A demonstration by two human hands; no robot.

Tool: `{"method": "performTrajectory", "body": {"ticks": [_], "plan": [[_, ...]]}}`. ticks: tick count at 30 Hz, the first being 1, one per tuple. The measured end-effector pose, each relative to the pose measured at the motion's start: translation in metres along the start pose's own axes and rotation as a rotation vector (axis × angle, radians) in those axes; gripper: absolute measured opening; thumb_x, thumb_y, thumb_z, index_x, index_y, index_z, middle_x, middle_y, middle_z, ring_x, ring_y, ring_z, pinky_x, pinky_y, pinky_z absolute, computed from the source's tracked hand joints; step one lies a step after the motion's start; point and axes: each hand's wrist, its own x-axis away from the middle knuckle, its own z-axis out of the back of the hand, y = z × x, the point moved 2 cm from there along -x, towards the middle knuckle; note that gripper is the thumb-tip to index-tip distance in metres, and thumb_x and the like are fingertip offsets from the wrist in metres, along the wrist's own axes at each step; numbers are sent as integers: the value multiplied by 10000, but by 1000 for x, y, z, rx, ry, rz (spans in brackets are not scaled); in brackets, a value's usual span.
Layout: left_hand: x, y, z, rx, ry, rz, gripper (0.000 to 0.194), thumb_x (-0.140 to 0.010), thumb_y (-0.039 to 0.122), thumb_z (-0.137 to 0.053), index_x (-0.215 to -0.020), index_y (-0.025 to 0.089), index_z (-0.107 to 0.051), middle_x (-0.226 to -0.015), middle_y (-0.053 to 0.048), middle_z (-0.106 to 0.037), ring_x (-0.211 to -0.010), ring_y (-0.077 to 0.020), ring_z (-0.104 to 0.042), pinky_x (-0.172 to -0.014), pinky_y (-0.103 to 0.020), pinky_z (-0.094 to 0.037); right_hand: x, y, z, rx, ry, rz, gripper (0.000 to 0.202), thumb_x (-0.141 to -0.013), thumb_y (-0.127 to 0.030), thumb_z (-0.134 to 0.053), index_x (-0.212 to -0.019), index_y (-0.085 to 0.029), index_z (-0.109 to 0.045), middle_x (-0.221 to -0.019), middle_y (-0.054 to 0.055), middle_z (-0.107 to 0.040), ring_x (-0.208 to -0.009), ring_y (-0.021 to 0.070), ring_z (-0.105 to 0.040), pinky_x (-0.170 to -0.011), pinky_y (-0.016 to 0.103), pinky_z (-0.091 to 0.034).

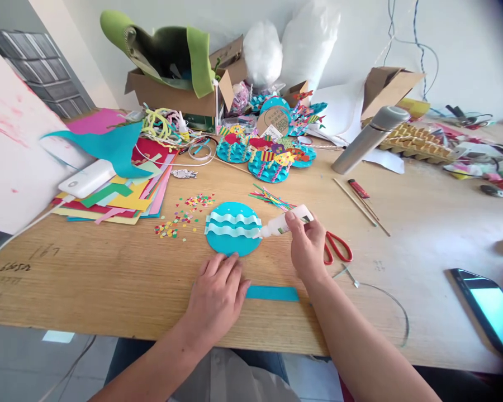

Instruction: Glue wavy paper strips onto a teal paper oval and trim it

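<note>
Head view: disc, flat, inward of front edge of bench. Bottle, clasped in right hand, points its long axis leftward, nozzle at disc's right rim. Left hand, nearer, lies flat, unclenched, at disc's front rim.

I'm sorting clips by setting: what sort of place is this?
Probably a craft workspace: coloured paper sheets, red-handled scissors and a white squeeze bottle in the right hand suggest it.
</note>
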Motion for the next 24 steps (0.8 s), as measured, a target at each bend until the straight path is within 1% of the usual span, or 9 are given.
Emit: {"method": "performTrajectory", "body": {"ticks": [4,7,11,14,18,24], "plan": [[1,0,2,-5,8,24,212,-917,263,-551,-1030,121,-659,-1172,-115,-684,-970,-278,-578,-813,-455,-502,6,-5,-3,102,-22,69,275,-802,-427,-651,-710,-195,-534,-617,-40,-496,-578,110,-439,-535,245,-357],[1,-1,3,-6,6,41,180,-918,255,-545,-980,129,-657,-1169,-104,-686,-941,-274,-571,-795,-453,-498,9,-2,-4,167,-26,119,261,-811,-406,-650,-717,-197,-526,-616,-46,-499,-579,109,-435,-545,250,-356],[0,-2,3,13,-4,57,153,-922,255,-538,-898,152,-648,-1167,-95,-688,-928,-263,-572,-793,-444,-496,11,4,-4,194,-41,150,242,-815,-411,-650,-767,-203,-535,-626,-49,-509,-580,115,-439,-561,260,-367],[0,-1,3,20,-19,60,154,-925,255,-534,-885,156,-645,-1168,-98,-688,-929,-258,-576,-796,-437,-495,10,4,-1,243,-32,199,242,-816,-395,-648,-727,-210,-520,-604,-49,-506,-555,113,-428,-544,261,-354],[0,0,3,7,-26,44,186,-926,269,-530,-979,141,-654,-1201,-109,-675,-970,-270,-576,-815,-438,-488,9,0,3,337,0,248,248,-795,-374,-664,-686,-215,-507,-571,-48,-516,-522,112,-424,-527,262,-346],[1,1,0,-60,-36,38,315,-930,309,-527,-1166,128,-630,-1271,-110,-644,-1128,-297,-553,-893,-450,-446,7,-5,2,397,-3,285,238,-769,-360,-667,-682,-225,-491,-545,-54,-516,-479,105,-415,-477,245,-332]]}}
